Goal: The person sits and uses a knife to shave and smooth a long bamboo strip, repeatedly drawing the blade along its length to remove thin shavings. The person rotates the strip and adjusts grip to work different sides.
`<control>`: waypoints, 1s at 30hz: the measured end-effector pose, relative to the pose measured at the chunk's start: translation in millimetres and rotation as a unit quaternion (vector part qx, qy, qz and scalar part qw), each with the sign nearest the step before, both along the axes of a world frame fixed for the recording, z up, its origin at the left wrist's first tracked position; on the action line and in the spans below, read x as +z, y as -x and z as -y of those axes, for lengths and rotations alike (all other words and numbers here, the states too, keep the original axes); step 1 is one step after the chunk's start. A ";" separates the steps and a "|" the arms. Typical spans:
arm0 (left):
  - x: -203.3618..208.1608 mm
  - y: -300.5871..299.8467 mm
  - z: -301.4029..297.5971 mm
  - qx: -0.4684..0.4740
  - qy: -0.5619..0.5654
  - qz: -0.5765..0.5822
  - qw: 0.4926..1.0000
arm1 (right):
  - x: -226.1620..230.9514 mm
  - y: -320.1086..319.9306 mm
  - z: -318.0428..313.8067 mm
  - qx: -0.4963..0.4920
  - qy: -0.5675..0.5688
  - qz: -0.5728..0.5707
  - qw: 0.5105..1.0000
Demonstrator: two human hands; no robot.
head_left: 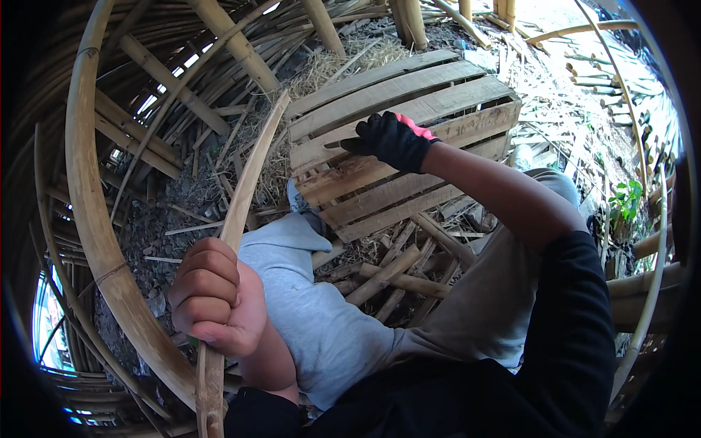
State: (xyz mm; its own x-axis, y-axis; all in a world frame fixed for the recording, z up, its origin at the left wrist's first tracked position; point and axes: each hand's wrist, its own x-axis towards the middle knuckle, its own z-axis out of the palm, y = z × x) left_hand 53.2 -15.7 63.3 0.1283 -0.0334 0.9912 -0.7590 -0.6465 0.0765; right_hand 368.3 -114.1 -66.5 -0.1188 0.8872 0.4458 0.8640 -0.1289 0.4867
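My bare left hand (219, 296) is wrapped around a long split bamboo strip (252, 164). The strip runs up past the fist, with its pale upper end beside the slatted wooden crate (387, 87), and its lower part continues below my hand. Above the crate's slats, my right hand (394, 142) wears a black glove with pink on the back. Its fingers are closed on a short, pointed, blade-like piece (333, 144), mostly hidden by the glove. Whether the glove touches the slats I cannot tell.
My grey-trousered legs (321, 321) bend around the crate. Cut bamboo pieces (394, 274) lie between them. A thick curved bamboo pole (87, 175) rises at the left, among a bamboo frame. Straw (328, 69) and shavings cover ground behind the crate; more poles (599, 80) lie far right.
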 end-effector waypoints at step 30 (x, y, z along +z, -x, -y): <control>-5.5 7.6 -12.2 -0.073 0.083 -0.017 0.994 | 31.1 -11.9 -19.1 -0.111 0.109 -0.298 0.942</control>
